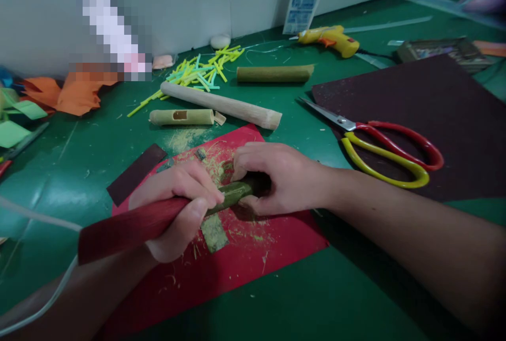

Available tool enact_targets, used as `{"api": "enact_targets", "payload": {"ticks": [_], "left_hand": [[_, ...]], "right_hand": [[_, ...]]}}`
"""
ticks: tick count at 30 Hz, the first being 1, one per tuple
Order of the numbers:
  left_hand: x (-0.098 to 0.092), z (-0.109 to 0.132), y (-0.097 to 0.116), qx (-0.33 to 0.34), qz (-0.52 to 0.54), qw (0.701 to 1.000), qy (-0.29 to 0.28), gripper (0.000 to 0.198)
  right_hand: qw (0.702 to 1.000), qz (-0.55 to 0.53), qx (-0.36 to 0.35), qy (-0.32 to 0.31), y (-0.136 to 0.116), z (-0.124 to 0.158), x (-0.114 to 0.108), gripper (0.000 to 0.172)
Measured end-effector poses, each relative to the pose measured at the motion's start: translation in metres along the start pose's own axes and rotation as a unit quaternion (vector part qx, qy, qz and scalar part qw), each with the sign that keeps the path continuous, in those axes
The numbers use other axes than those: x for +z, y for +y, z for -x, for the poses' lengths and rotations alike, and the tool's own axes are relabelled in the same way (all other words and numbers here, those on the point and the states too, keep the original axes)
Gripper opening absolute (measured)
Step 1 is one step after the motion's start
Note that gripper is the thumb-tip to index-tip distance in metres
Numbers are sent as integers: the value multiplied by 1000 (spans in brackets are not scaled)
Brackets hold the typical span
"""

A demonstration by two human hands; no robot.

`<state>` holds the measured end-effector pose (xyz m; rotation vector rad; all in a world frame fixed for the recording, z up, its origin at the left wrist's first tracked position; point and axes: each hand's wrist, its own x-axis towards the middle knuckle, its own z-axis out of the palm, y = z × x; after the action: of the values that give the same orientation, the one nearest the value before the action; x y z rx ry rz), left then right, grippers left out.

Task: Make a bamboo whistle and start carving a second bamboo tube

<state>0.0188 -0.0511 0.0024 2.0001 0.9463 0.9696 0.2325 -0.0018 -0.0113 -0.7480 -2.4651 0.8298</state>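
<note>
My left hand (177, 204) is closed around a tool with a red handle (126, 227). The tool's tip is hidden by my fingers, at the left end of a green bamboo piece (237, 192). On the other end of that bamboo, the fingers of my right hand (276, 177) are wrapped. Both hands are over a red sheet (272, 256) sprinkled with pale shavings. A small greenish square (214, 233) lies on the sheet just below the bamboo. Behind the hands rest a bamboo tube with a cut window (162, 117) and a pale stick (221, 105).
Scissors (348, 124) lie at right, partly on a dark sheet (466, 135). Farther back are a yellow glue gun (336, 40), another bamboo tube (272, 74) and yellow-green strips (197, 73). A white cord (43, 217) crosses at left, near a dark strip (136, 172).
</note>
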Motion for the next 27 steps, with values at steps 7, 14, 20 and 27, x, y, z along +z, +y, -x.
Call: {"api": "enact_targets", "payload": {"ticks": [7,14,20,27], "left_hand": [[2,-1,6,34,37,995,88,18],[3,5,5,57,63,990,109,12],[6,3,-1,38,112,979,163,15],[6,-3,-11,84,119,984,102,12]], "right_hand": [[1000,-5,-1,1,-2,-1,-1,12],[1000,-5,-4,1,-1,-1,-1,11],[1000,-8,4,-3,-1,-1,0,14],[1000,-1,17,-8,-1,-1,0,16]]}}
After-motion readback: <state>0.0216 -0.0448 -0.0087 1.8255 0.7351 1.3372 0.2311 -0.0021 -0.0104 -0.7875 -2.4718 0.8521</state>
